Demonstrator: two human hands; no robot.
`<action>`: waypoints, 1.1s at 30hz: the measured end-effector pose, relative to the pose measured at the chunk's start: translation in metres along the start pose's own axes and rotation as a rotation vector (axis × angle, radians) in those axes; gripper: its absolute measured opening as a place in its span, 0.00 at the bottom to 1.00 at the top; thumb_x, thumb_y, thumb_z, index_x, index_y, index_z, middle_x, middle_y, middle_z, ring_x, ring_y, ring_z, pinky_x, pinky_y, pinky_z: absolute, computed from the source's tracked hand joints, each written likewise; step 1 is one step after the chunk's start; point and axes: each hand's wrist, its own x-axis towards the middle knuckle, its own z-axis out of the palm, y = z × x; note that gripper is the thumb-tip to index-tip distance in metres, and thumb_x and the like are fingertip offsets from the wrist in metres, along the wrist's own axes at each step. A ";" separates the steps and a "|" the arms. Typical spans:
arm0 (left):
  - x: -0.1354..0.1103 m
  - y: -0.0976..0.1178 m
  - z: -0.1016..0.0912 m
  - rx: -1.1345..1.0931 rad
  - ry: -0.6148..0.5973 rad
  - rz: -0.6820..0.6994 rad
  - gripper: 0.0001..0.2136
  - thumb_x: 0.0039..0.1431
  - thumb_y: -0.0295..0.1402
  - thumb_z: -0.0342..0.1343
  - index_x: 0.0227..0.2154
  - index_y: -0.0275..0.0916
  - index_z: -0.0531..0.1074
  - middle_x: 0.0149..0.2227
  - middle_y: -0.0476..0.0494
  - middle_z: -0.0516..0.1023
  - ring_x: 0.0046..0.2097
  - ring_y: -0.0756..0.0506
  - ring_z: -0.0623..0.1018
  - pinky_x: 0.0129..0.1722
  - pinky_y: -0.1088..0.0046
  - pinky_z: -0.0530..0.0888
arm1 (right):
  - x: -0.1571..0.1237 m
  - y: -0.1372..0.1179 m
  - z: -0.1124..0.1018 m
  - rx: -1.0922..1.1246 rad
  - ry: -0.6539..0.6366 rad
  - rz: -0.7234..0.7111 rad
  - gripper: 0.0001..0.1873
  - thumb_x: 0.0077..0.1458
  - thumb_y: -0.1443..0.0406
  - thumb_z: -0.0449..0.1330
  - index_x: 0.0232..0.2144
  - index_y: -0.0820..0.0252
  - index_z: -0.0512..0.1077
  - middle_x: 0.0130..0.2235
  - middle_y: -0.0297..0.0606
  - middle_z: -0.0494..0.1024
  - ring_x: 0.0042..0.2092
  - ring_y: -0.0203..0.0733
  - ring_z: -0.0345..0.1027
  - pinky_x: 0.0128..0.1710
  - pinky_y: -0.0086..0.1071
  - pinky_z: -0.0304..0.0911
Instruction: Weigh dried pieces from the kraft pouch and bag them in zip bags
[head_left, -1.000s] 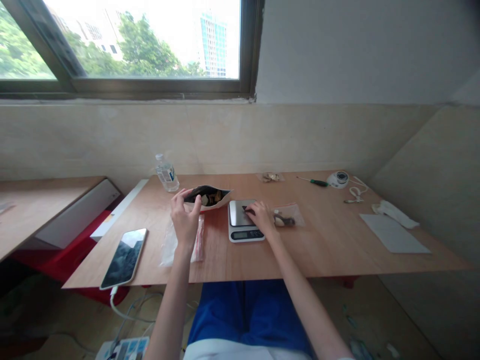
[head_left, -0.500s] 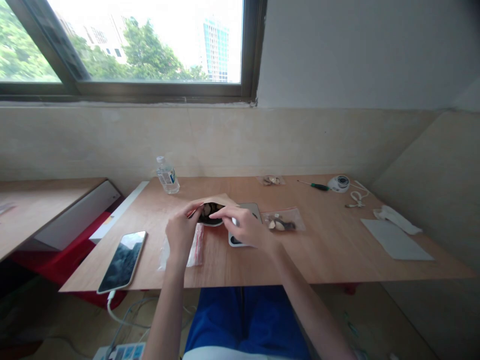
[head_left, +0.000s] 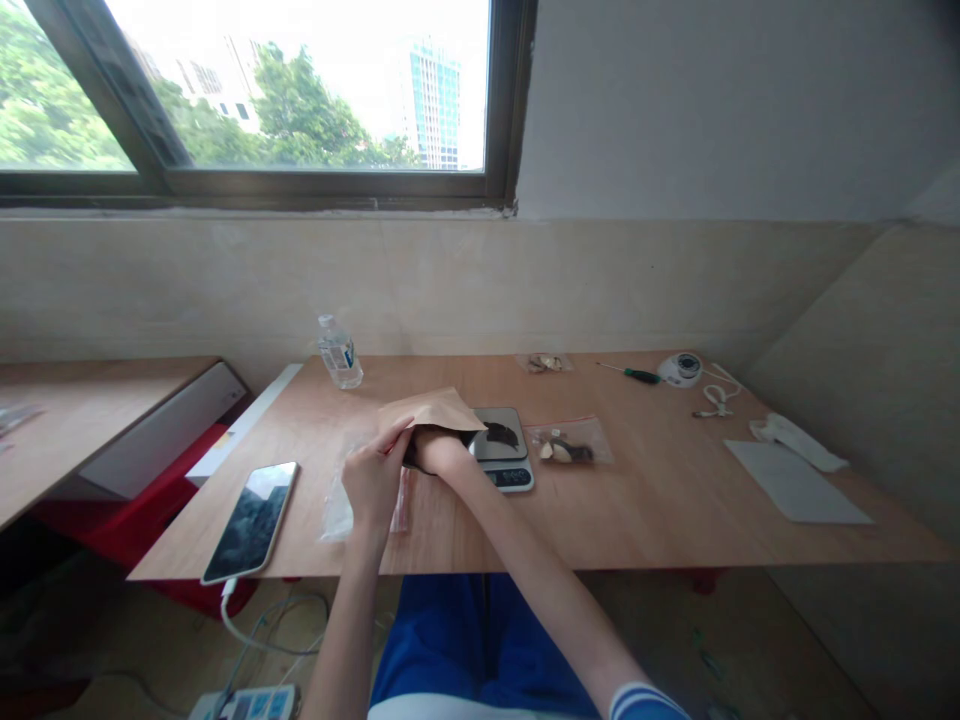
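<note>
A brown paper bag [head_left: 442, 406] is held above the table by my left hand [head_left: 375, 470], which pinches the left edge of its mouth. My right hand [head_left: 442, 452] reaches inside the bag, so its fingers are hidden. Just right of the bag, a kitchen scale [head_left: 517, 478] carries a dark dried piece [head_left: 501, 435]. Beyond the scale lies a clear zip bag [head_left: 574, 440] with pale and dark dried pieces in it. Clear plastic bags [head_left: 339, 510] with red-striped edges lie below my left hand.
A phone [head_left: 251, 520] with a cable lies at the table's left front edge; a water bottle [head_left: 341, 352] stands behind. Another filled zip bag [head_left: 545, 363], a screwdriver [head_left: 637, 375] and a dome camera [head_left: 681, 370] are at the back. White paper [head_left: 799, 482] lies right.
My right hand has gone from the bag's mouth down into the bag. The scale, partly covered by that hand before, now shows its display and the dark piece.
</note>
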 end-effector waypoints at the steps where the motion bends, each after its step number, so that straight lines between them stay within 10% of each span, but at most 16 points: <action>1: 0.001 0.001 0.000 -0.006 0.008 -0.003 0.12 0.57 0.42 0.53 0.41 0.50 0.77 0.31 0.48 0.82 0.33 0.45 0.79 0.30 0.76 0.68 | 0.002 0.000 0.001 -0.011 0.006 0.020 0.17 0.59 0.65 0.56 0.50 0.64 0.67 0.55 0.47 0.68 0.57 0.49 0.61 0.57 0.50 0.55; 16: -0.003 0.001 0.005 -0.060 0.077 -0.001 0.14 0.59 0.43 0.50 0.41 0.48 0.77 0.31 0.48 0.82 0.31 0.46 0.78 0.31 0.75 0.68 | -0.045 -0.016 -0.013 0.049 0.121 0.099 0.21 0.57 0.78 0.45 0.51 0.69 0.66 0.49 0.56 0.72 0.47 0.51 0.71 0.43 0.40 0.68; 33: 0.016 -0.001 -0.002 -0.087 0.066 0.009 0.13 0.57 0.44 0.51 0.39 0.49 0.78 0.35 0.49 0.82 0.38 0.44 0.80 0.36 0.74 0.70 | -0.136 0.036 -0.003 0.395 0.834 -0.100 0.07 0.58 0.69 0.54 0.33 0.55 0.72 0.34 0.37 0.71 0.44 0.43 0.63 0.49 0.39 0.57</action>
